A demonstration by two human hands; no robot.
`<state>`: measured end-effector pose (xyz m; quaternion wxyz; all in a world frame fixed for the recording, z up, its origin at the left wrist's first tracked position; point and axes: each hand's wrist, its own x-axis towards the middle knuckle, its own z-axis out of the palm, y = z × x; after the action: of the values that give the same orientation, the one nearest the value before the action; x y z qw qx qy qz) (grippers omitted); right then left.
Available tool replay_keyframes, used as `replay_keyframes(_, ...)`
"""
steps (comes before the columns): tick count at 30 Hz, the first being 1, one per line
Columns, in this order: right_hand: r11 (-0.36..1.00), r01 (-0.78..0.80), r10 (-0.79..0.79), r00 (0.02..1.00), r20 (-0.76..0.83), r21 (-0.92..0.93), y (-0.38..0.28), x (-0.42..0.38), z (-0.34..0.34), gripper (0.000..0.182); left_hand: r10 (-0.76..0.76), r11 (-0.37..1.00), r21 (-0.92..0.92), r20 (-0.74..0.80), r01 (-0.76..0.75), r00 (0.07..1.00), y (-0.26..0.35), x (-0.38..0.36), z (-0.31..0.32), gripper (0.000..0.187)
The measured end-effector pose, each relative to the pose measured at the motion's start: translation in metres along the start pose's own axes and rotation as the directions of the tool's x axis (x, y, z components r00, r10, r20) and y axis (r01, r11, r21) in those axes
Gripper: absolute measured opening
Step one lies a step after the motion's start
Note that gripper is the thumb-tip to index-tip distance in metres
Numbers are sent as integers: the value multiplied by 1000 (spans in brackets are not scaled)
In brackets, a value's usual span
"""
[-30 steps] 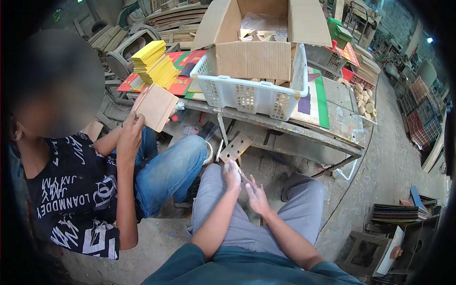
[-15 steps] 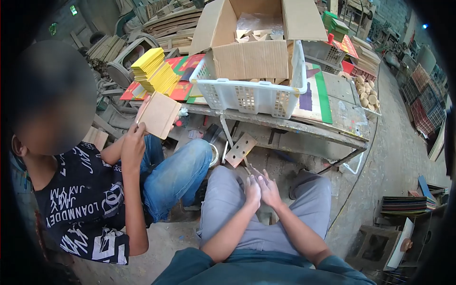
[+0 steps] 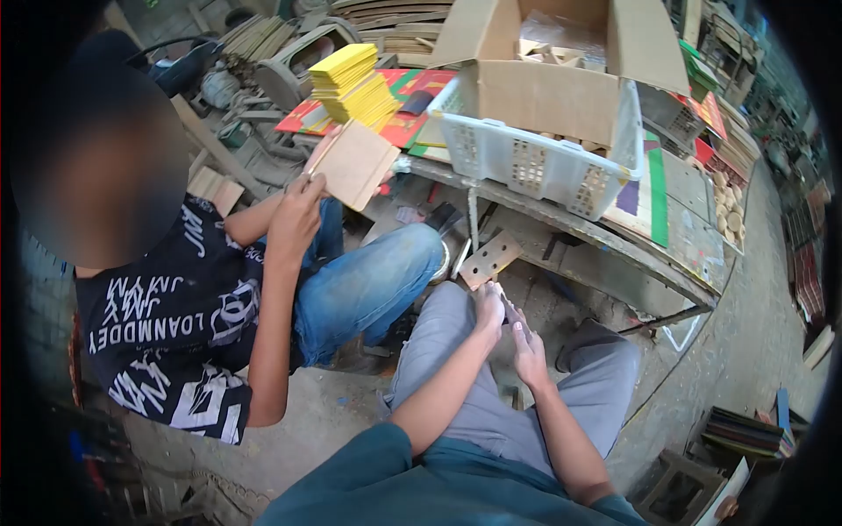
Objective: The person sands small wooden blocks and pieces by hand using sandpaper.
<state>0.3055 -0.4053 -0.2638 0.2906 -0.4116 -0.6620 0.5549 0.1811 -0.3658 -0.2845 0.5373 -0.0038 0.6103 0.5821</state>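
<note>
My left hand point(image 3: 491, 314) is closed above my lap, fingers curled round a small thing that they mostly hide; I cannot tell what it is. My right hand point(image 3: 528, 349) is just beside it on the right, its fingers stretched forward along the left hand's fingertips and its thumb raised. Pale dust covers the fingers of both hands. Right beyond my left fingertips lies a wooden block with several dark holes point(image 3: 491, 259), close to my left knee. Both hands are between my grey-trousered legs point(image 3: 443, 337).
On my left, a seated person point(image 3: 189, 324) holds a flat wooden board point(image 3: 358, 164). The workbench point(image 3: 561, 206) ahead carries a white plastic crate point(image 3: 535, 171), a cardboard box point(image 3: 544, 96) with wooden pieces, and a yellow stack point(image 3: 351, 86). Coloured boards point(image 3: 745, 431) are piled at the lower right.
My view has turned left, so the scene sits further right. My hands have shifted against each other, the left now further forward than the right. The thin stick at my fingertips no longer shows.
</note>
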Motion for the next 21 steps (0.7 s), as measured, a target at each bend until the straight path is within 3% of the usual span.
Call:
replay_keyframes(3,988,45,-43,999,-19,147,0,7,-6,47,138,988,60,28,-140,990,-45,-6,1,33)
replay_keyframes(4,990,-4,3,1000,11,140,4,12,-13,47,294,902,317,43,-292,955,-77,3,-3,33)
replay_keyframes(5,990,-60,55,998,40,128,6,14,-17,47,305,887,359,18,-291,952,-72,-16,1,30)
replay_keyframes(7,982,12,-16,1000,18,190,7,11,-10,47,179,976,123,18,-180,984,-40,-26,7,33)
replay_keyframes(9,994,-11,11,1000,-2,113,-3,2,-1,47,71,995,67,-6,-70,997,-7,-4,2,27)
replay_keyframes(11,999,-30,31,999,-32,41,-2,0,0,48,104,992,71,-31,-101,994,-8,3,-2,25)
replay_keyframes(13,973,-29,29,1000,3,229,6,7,-4,47,255,949,197,-22,-246,967,-36,-7,0,27)
replay_keyframes(14,964,4,-7,1000,11,267,5,14,-8,46,379,831,450,-31,-326,925,-46,-22,3,30)
replay_keyframes(15,965,-6,4,1000,7,264,6,14,-9,46,279,878,402,17,-262,960,-57,-35,4,32)
replay_keyframes(17,954,-130,119,991,57,272,10,13,-15,46,324,850,428,36,-308,945,-50,-32,7,35)
replay_keyframes(18,964,-83,79,997,24,254,12,11,-13,47,442,812,428,-7,-397,897,-47,-20,8,34)
replay_keyframes(19,981,-43,46,999,-13,191,-1,5,-9,48,280,960,27,-33,-279,960,-17,-29,16,35)
replay_keyframes(21,982,-66,60,998,35,177,-6,-1,-2,48,419,904,179,-178,-389,890,-20,22,1,38)
